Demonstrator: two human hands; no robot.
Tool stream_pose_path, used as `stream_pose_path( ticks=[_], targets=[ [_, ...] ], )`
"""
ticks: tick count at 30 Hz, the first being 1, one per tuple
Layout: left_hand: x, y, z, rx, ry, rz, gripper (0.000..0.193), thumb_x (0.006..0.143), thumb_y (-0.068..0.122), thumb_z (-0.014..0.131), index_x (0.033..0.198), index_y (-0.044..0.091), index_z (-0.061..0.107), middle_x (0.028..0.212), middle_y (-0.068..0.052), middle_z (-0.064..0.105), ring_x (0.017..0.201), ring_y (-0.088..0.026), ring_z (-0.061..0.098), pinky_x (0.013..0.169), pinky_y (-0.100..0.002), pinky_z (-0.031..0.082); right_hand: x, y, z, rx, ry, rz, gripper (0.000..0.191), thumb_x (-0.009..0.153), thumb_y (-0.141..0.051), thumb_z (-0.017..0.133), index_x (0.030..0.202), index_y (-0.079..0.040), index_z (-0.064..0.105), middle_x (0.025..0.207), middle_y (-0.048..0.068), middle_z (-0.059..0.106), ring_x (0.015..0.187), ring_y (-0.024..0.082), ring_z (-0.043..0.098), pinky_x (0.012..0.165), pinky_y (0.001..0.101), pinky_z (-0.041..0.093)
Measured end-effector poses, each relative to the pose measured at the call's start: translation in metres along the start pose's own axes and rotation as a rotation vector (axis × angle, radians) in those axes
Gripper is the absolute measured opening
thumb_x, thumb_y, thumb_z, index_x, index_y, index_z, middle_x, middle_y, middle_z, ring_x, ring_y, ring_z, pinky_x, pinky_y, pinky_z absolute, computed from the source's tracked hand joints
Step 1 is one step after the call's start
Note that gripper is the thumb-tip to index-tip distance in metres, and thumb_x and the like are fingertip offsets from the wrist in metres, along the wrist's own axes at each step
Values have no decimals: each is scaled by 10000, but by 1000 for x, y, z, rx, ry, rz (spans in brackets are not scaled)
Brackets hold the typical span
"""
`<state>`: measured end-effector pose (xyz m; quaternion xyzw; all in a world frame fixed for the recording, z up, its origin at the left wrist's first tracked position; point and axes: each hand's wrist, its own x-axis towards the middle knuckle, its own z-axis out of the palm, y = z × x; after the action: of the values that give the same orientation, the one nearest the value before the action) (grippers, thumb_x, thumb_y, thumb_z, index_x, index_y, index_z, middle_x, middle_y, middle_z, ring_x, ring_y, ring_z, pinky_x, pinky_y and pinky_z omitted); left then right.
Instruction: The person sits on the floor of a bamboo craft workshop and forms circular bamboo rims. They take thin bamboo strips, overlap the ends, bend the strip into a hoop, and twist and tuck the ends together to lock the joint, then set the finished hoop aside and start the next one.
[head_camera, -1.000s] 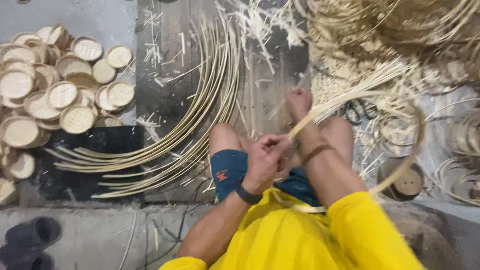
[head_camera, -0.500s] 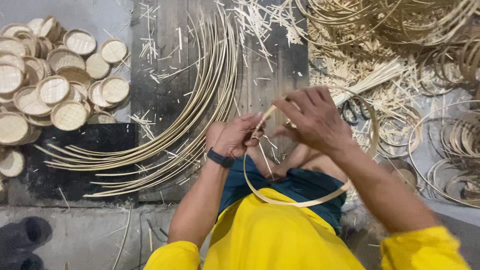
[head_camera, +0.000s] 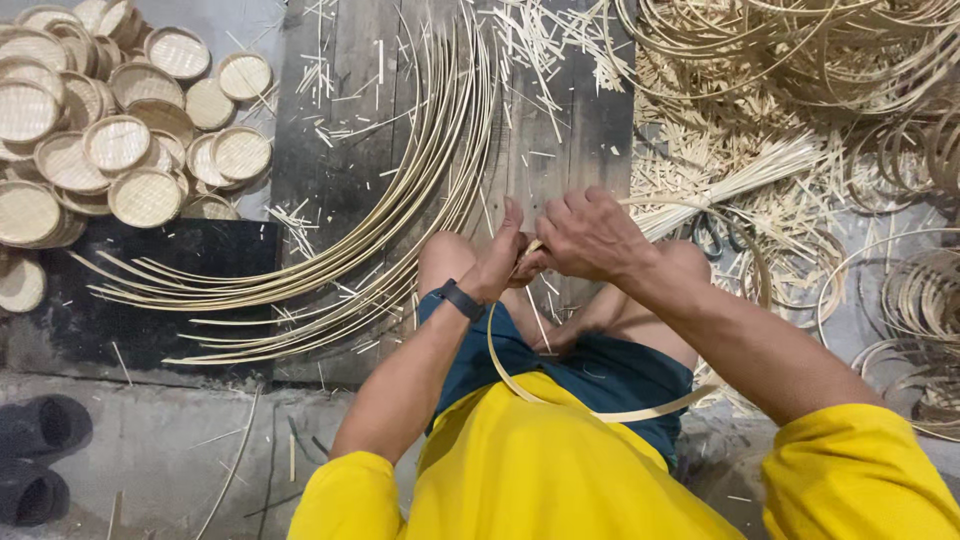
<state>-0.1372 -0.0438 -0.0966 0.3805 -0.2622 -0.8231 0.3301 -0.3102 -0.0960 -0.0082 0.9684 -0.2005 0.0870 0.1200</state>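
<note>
Bamboo strip (head_camera: 600, 412) loops low across the lap at the bottom centre of the frame, curving over the yellow shirt (head_camera: 540, 470) and teal shorts (head_camera: 590, 375), then rising to meet both hands at mid-frame. Left hand (head_camera: 500, 262), with a dark wristband (head_camera: 458, 299) on that wrist, is closed around the strip's ends, thumb pointing up. Right hand (head_camera: 590, 235) curls tight over the same spot, fingers folded down, pressed against the left. Both grips shut on the strip where its ends cross. Just beyond the knuckles, a bundle of thin bamboo sticks (head_camera: 740, 185) fans toward the right. On the dark wooden boards (head_camera: 340, 150), a sheaf of long curved bamboo strips (head_camera: 400, 220) sweeps from centre left to top. Upper left, a pile of small round woven trays (head_camera: 110, 140). Upper right, coils of bamboo hoops (head_camera: 800, 50) over scattered offcuts. Lower left corner, a pair of dark sandals (head_camera: 40, 455) on the concrete floor (head_camera: 180, 450).
</note>
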Motion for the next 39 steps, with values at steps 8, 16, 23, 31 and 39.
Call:
stream_pose_path(
  ticks=[8,16,23,31,39],
  targets=[
    [-14,2,-5,62,97,33,975,783,969,186,668,84,579,530,44,383,418,-80,256,397,-267,147,-4,-18,16,86,-9,161,500,860,-573,694,736,-91,642,680,62,607,625,238,626,550,398,472],
    [-14,1,-2,-42,94,12,710,936,708,359,766,86,655,550,15,464,418,-87,337,395,-254,218,-4,-8,5,83,51,165,463,784,-584,650,827,-124,672,737,62,640,679,230,639,620,398,496],
    [-29,-13,-11,-302,197,69,487,1015,430,589,646,119,523,480,18,414,350,-99,337,336,-252,234,-44,35,-12,280,-117,737,569,971,-650,605,853,-96,654,760,118,652,667,333,629,591,462,490],
    [-21,-13,-14,-476,173,30,457,1038,380,568,680,97,579,518,3,478,378,-94,379,351,-228,252,-70,55,-18,617,-366,1189,457,882,-563,593,1080,-184,753,1027,108,713,922,287,691,721,425,565],
    [-34,10,-45,-760,237,495,490,1039,429,595,690,87,637,508,5,486,405,-110,381,368,-253,290,-158,56,-3,1716,348,1472,761,1007,-625,349,1334,27,564,1061,148,699,985,260,701,891,404,584]
  ],
)
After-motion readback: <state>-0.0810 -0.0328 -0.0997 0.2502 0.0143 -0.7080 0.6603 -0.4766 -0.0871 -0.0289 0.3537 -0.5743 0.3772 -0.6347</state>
